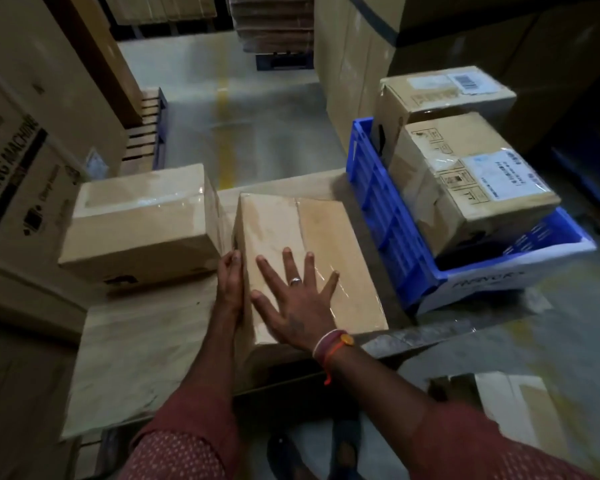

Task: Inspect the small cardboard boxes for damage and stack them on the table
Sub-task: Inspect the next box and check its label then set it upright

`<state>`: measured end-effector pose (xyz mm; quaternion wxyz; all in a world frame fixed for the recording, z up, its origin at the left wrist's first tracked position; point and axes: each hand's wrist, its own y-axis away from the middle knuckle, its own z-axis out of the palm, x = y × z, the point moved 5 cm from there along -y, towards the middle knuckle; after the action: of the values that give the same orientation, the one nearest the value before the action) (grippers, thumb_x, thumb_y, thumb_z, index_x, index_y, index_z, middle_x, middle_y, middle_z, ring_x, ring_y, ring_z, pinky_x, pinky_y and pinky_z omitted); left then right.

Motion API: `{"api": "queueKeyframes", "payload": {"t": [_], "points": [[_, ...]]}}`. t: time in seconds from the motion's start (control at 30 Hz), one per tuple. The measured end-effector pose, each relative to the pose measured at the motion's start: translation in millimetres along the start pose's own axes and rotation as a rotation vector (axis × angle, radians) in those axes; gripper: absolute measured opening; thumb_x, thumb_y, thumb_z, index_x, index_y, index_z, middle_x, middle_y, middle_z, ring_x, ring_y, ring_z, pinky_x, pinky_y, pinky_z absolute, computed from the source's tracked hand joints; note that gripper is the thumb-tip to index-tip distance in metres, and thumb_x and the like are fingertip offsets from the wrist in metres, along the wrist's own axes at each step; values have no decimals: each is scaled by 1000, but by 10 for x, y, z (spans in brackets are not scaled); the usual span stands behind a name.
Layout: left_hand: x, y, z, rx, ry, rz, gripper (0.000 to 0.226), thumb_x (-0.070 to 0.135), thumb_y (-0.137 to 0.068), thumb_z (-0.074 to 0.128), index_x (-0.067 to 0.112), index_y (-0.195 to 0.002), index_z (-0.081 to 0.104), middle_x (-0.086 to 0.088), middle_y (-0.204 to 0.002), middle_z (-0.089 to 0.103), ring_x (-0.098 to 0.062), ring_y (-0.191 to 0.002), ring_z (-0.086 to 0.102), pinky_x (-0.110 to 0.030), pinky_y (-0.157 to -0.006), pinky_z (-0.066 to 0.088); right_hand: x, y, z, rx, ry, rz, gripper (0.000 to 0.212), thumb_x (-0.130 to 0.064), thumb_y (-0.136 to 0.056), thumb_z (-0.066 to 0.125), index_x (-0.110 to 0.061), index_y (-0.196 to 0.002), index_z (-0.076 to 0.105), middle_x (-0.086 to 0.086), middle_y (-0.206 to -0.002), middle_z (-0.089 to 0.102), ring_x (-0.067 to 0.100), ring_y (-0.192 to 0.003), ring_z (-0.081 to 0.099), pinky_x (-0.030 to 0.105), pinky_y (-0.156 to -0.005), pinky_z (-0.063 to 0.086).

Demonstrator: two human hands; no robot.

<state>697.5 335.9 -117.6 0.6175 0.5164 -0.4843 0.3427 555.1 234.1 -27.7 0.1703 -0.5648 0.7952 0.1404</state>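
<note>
Pressing flat on the box (309, 258) top, the right hand (293, 306) has its fingers spread and straight, gripping nothing; the left hand (230, 285) lies straight-fingered against the box's left side. Box sits on the table (136, 348), second box (139, 220) just left of it, blue crate (395, 237) with two more boxes right of it.

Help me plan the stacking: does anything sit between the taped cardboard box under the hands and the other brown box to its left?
Nothing visible does. The taped cardboard box lies beside the left brown box, with only a narrow gap where the left hand rests against its side; the right hand presses flat on top.
</note>
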Motion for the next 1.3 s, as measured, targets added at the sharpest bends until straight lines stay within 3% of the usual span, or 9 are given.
{"api": "queueKeyframes", "payload": {"t": [0.17,0.23,0.43,0.53,0.67,0.8,1.0,1.17,1.3], "points": [[-148,121,35,-272,112,-244,73,72,-96,38,20,-143,56,-6,-134,67,-26,-127,61,-45,-111,44,-101,120,381,9,159,8,69,-73,-96,27,-46,-159,23,6,-171,16,48,-155,-1,85,-106,-6],[-195,172,12,-295,106,-299,72,75,-93,43,24,-141,58,-4,-134,67,-25,-125,62,-46,-110,45,-77,142,469,3,204,4,69,-71,-96,31,-41,-158,32,7,-169,23,49,-155,7,85,-106,0],[295,303,-32,17,-279,74,43,34,-106,48,17,-146,51,3,-140,57,-13,-123,55,-25,-101,42,256,2,181,34,229,-49,66,-60,-97,32,-33,-157,38,7,-164,37,32,-150,36,78,-103,23],[538,533,124,109,-550,384,50,35,-103,50,26,-152,42,5,-153,47,-14,-138,46,-33,-112,41,529,-142,41,17,250,-18,67,-56,-101,25,-31,-162,24,5,-170,22,25,-158,17,81,-109,10],[501,771,490,-51,-1076,660,58,38,-103,39,25,-159,30,0,-167,25,-16,-156,15,-47,-126,17,602,-145,63,-16,277,-18,65,-54,-104,20,-28,-164,18,3,-172,13,22,-159,3,78,-113,-5],[323,890,550,-82,-1302,706,59,39,-105,23,16,-158,32,-8,-165,27,-22,-156,17,-47,-127,11,600,-133,112,-13,322,-18,66,-53,-102,18,-26,-161,28,5,-169,23,24,-159,12,77,-114,-4],[401,814,638,-71,-1358,628,62,45,-103,20,18,-156,37,-7,-164,33,-22,-154,24,-50,-125,16,701,-287,-41,-71,284,-39,59,-48,-106,17,-33,-163,19,-4,-172,15,18,-159,5,81,-109,-11],[397,622,741,-78,-1371,551,64,52,-103,18,27,-162,19,-5,-170,11,-22,-157,2,-56,-125,4,949,-614,-207,-147,281,-28,59,-50,-109,17,-37,-163,0,-10,-171,-9,22,-157,-15,83,-108,-12],[293,628,731,-28,-1389,605,66,56,-102,19,29,-162,16,-4,-170,7,-21,-157,-1,-57,-124,4,984,-544,-100,-104,321,-46,60,-52,-107,9,-37,-163,-4,-12,-170,-11,21,-157,-15,80,-111,-12]]}}
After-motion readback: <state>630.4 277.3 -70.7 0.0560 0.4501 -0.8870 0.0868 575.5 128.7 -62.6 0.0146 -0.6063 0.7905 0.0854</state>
